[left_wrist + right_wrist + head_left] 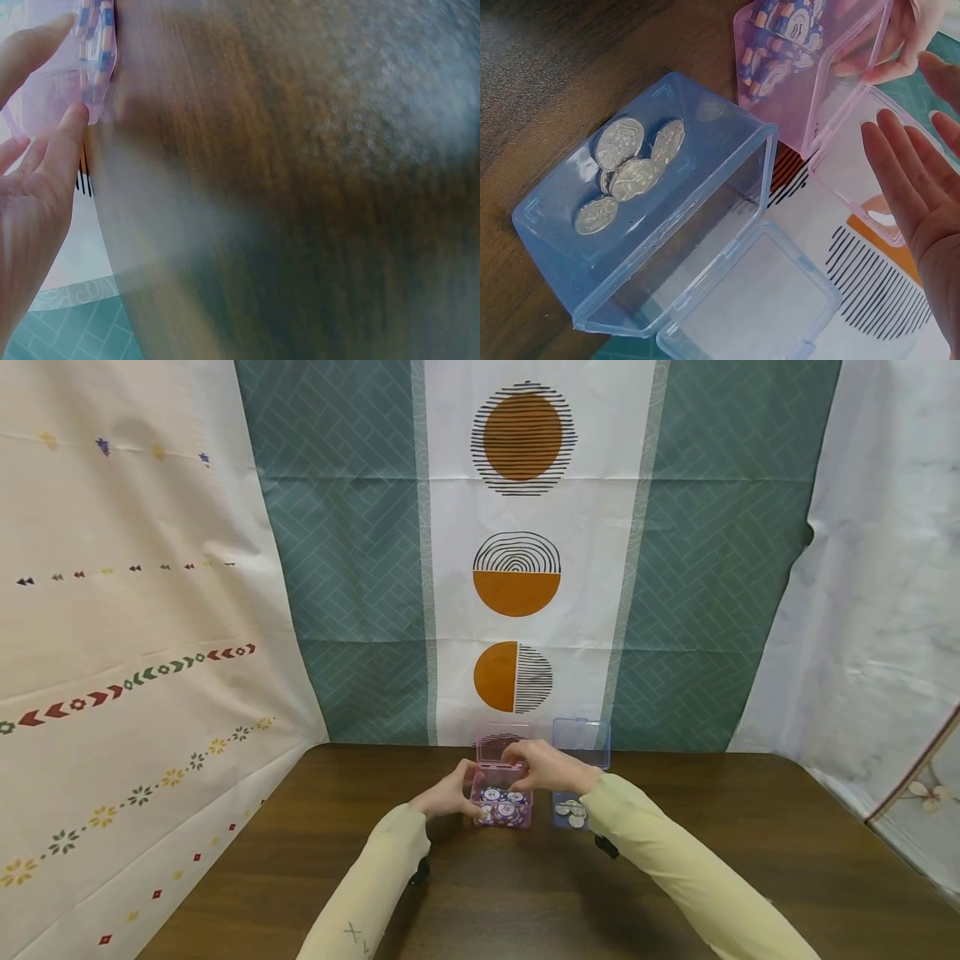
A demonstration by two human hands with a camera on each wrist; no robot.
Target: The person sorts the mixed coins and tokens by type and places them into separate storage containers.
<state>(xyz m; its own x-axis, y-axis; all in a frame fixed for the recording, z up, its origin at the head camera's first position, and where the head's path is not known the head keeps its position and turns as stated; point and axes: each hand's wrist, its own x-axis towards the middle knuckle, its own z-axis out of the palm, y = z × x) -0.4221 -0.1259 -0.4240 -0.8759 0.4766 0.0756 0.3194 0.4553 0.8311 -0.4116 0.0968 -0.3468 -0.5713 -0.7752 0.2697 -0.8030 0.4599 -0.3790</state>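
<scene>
From the head view, two small clear boxes stand on the brown table [675,877], side by side and both with lids raised. The left hand [448,795] grips the near left side of the pink box [504,806], fingers curled against its wall. The right hand [550,766] hovers above that box, fingers over its back rim and hinged lid; whether it pinches anything there I cannot tell. Just to the right of it sits the blue box [573,810].

At the left wrist, the left hand's fingers [52,161] press the pink box's corner [90,45], with striped chips showing through the plastic.

At the right wrist, the right hand [922,202] is spread flat, fingers straight, just beside the pink lid [855,165] and holding nothing. The blue box [705,157] holds five silver coins [630,169]; the chips [780,37] in the pink box are too many and too crowded to count.
</scene>
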